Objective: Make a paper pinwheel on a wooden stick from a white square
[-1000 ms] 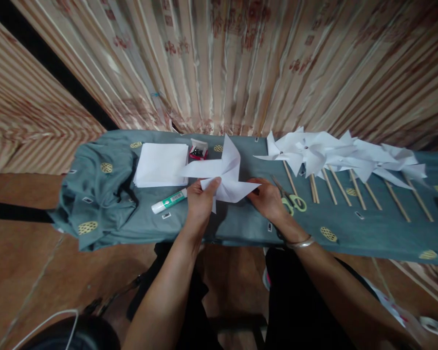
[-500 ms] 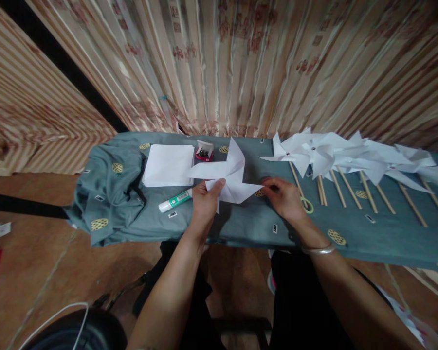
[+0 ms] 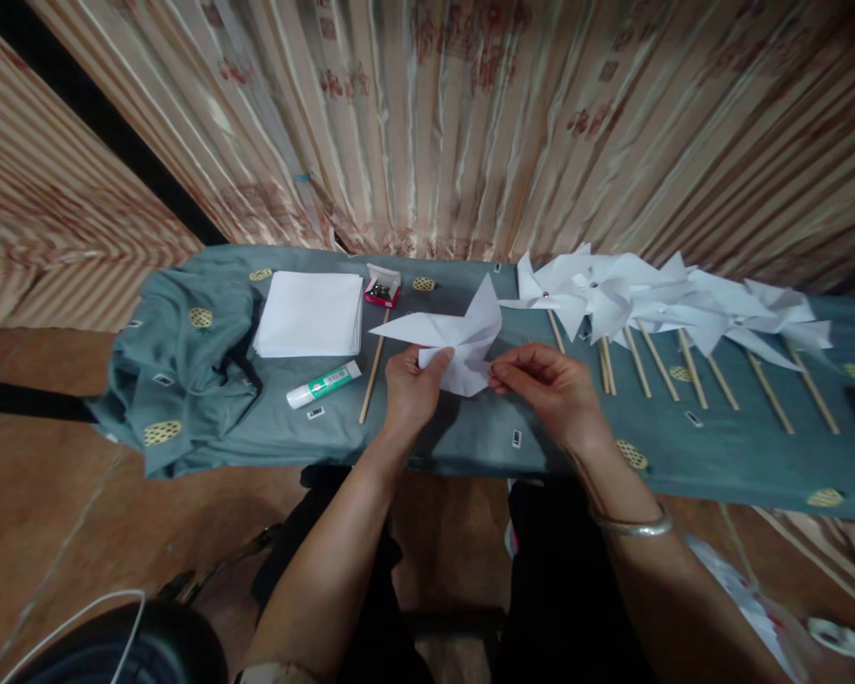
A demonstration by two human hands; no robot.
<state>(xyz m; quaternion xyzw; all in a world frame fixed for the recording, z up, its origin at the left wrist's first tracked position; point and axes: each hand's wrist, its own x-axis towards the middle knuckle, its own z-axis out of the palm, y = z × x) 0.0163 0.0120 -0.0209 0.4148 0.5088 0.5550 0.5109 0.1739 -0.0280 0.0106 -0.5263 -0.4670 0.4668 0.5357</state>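
A white paper pinwheel [image 3: 463, 334] is held above the cloth, its folded blades spread out. My left hand [image 3: 414, 385] is closed on it, the thumb pressing near its centre. At the pinwheel's right edge, my right hand [image 3: 541, 385] has thumb and fingertips pinched together. Whatever may be between those fingertips is too small to make out. Left of my left hand lies a wooden stick [image 3: 373, 380]. Its upper end is by a small open red box [image 3: 383, 287] of metal pins. A glue stick [image 3: 323, 384] rests farther left.
A stack of white paper squares [image 3: 310, 313] lies at the back left. Several finished pinwheels [image 3: 641, 290] on wooden sticks line the right side. The green-grey cloth [image 3: 470, 442] is bunched at the left end. A pleated curtain [image 3: 399, 142] hangs behind the table.
The pinwheel has turned and tilted in my left hand. My right hand's fingertips have come closer to its centre. The wooden stick now shows beside my left hand. The view has shifted slightly right.
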